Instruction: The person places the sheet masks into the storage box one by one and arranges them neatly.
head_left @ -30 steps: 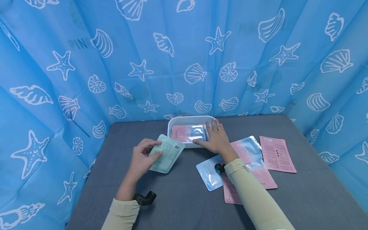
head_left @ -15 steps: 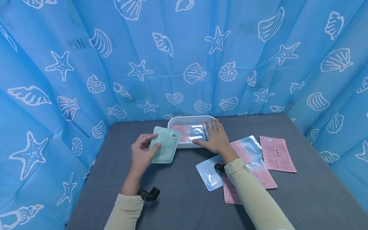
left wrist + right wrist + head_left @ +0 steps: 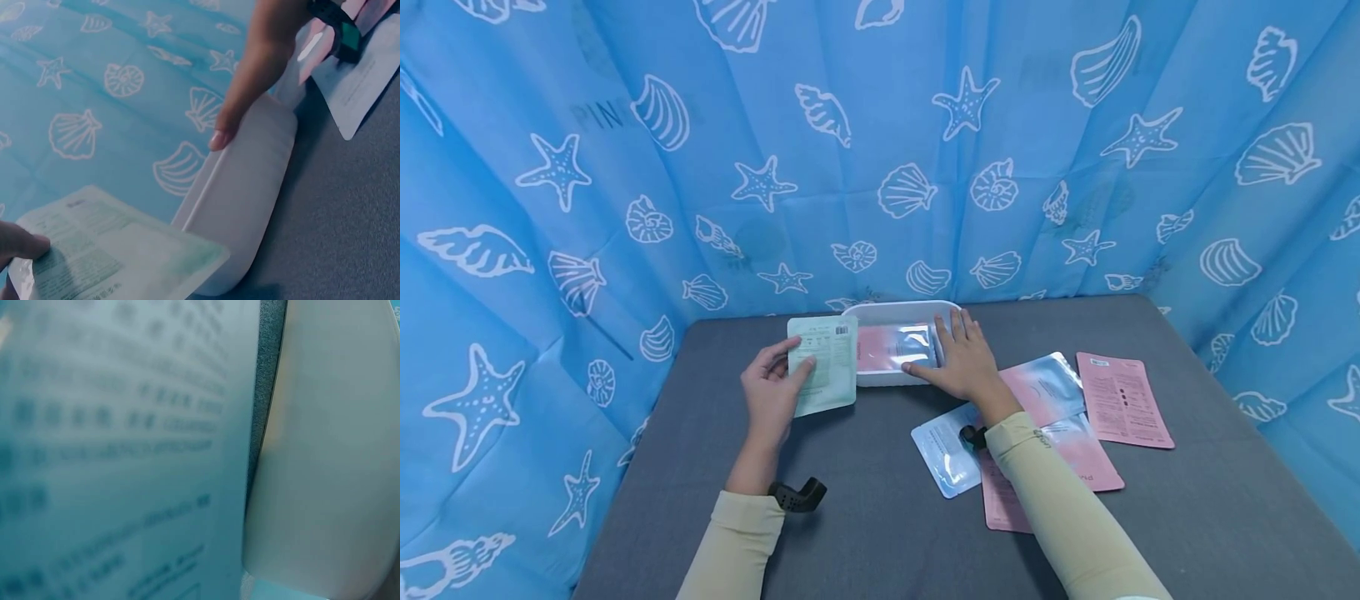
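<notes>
My left hand point(image 3: 771, 392) pinches a pale green sheet-mask packet point(image 3: 827, 367) between thumb and fingers, holding it raised at the left end of a white tub point(image 3: 902, 313). The packet's printed side, with a barcode, faces up. Inside the tub lies a pink and silver packet point(image 3: 887, 348). My right hand point(image 3: 961, 362) rests across the tub's right end with its fingers spread, the thumb on the front rim. In the left wrist view the thumb point(image 3: 223, 132) touches the rim, and the green packet point(image 3: 119, 250) partly covers the tub's near end.
Beneath and beside my right forearm lie several pink and silver-blue packets, including a silver-blue one point(image 3: 946, 454) and a partly covered pink one point(image 3: 1093, 458). Farther right is a separate pink packet point(image 3: 1123, 402). A blue shell-patterned curtain point(image 3: 850, 167) hangs behind the grey table point(image 3: 865, 508).
My left hand has carried the green packet slightly left and up, turning it more upright, so more of the tub's left side shows. My right hand has stayed on the tub.
</notes>
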`<state>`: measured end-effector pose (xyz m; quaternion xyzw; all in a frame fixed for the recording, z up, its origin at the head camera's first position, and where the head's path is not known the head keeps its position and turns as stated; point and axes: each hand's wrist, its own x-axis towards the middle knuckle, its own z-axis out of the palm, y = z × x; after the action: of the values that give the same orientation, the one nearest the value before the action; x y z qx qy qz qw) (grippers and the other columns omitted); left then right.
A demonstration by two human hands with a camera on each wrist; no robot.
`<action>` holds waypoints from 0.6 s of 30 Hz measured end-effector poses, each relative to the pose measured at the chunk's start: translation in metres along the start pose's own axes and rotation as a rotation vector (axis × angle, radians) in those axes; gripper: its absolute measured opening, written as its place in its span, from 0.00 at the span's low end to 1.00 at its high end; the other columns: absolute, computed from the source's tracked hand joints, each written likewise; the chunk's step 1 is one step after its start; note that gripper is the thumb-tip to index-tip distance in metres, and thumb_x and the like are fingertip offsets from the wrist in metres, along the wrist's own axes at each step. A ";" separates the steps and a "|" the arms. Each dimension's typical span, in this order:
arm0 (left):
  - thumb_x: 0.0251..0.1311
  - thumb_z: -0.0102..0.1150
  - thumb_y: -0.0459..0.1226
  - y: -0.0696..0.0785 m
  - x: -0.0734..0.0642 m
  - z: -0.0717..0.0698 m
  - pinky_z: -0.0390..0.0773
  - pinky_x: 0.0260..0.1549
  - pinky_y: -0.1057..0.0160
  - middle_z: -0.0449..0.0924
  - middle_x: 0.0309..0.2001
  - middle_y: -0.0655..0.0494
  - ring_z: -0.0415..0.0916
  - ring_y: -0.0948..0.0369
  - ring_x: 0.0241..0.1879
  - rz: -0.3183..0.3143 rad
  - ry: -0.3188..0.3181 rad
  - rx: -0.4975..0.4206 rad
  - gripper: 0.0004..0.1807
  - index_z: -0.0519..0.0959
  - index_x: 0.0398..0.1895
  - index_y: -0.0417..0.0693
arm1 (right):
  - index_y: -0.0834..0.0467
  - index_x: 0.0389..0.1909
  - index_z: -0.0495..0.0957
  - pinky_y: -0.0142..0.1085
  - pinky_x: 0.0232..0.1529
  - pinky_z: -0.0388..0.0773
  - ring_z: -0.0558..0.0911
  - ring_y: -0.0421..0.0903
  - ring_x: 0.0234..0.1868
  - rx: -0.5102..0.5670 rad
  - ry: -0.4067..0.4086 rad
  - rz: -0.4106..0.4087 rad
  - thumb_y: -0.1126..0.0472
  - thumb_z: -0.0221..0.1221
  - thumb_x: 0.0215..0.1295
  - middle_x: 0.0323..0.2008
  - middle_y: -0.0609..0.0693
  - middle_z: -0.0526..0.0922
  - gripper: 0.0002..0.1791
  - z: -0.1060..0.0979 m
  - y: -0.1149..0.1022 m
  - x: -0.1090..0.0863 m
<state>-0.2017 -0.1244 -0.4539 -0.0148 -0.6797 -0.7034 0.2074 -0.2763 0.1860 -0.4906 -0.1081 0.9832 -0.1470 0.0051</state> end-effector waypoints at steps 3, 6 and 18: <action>0.64 0.70 0.24 -0.003 0.003 0.000 0.89 0.41 0.67 0.82 0.56 0.42 0.87 0.62 0.49 -0.068 0.040 -0.035 0.22 0.84 0.61 0.41 | 0.58 0.87 0.42 0.58 0.86 0.34 0.34 0.62 0.88 -0.002 0.001 -0.004 0.15 0.49 0.61 0.87 0.63 0.36 0.68 0.000 0.000 0.000; 0.65 0.69 0.26 -0.005 0.005 0.000 0.89 0.41 0.65 0.83 0.58 0.41 0.88 0.60 0.51 -0.118 0.070 -0.062 0.22 0.84 0.62 0.42 | 0.58 0.87 0.42 0.57 0.86 0.34 0.34 0.62 0.88 -0.007 -0.001 -0.003 0.15 0.48 0.62 0.87 0.63 0.37 0.68 0.000 0.000 0.000; 0.66 0.67 0.25 -0.013 0.015 0.008 0.89 0.43 0.65 0.76 0.57 0.44 0.85 0.51 0.58 -0.179 0.154 -0.142 0.23 0.81 0.64 0.40 | 0.59 0.87 0.43 0.58 0.86 0.35 0.35 0.63 0.88 -0.010 0.010 -0.008 0.15 0.49 0.62 0.87 0.64 0.37 0.68 0.000 0.000 0.000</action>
<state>-0.2215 -0.1208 -0.4609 0.0856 -0.6089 -0.7644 0.1939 -0.2759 0.1861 -0.4908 -0.1111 0.9835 -0.1427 -0.0007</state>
